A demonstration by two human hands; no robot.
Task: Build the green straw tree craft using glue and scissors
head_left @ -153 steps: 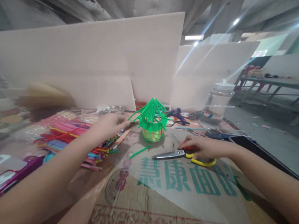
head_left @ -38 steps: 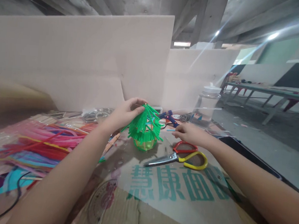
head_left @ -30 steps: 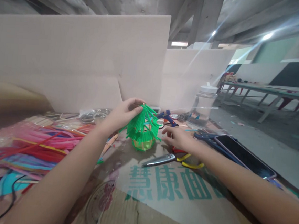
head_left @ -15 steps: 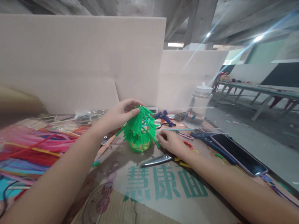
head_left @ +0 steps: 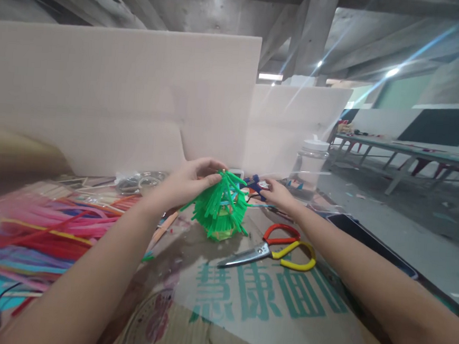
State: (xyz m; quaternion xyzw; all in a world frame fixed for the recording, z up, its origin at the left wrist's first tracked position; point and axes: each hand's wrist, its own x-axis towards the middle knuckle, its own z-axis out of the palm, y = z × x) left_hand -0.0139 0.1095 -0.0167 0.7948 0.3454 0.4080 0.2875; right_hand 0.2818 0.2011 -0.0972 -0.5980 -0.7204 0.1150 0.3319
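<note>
A green cone-shaped model of pipe cleaners (head_left: 222, 208), built in tiers like a small roof or tree, stands on the work surface. My left hand (head_left: 195, 182) pinches it near the tip from the left, thumb in front. Beyond it on the right, my right hand (head_left: 278, 196) has its fingers closed at the handle of a blue glue gun (head_left: 253, 183), partly hidden by the model and the hand. In front of the right forearm lie scissors (head_left: 263, 250) with one red and one yellow handle, blades toward the left.
Bundles of coloured pipe cleaners (head_left: 58, 227) spread across the left. A lidded clear bottle (head_left: 309, 165) stands at the back right, and a phone (head_left: 370, 244) lies by the right edge. White boards (head_left: 214, 107) rise behind the printed cardboard (head_left: 273, 324).
My right hand has moved from beside the model's lower right side back to the glue gun, uncovering the scissors' handles. My left hand stays at the model's tip.
</note>
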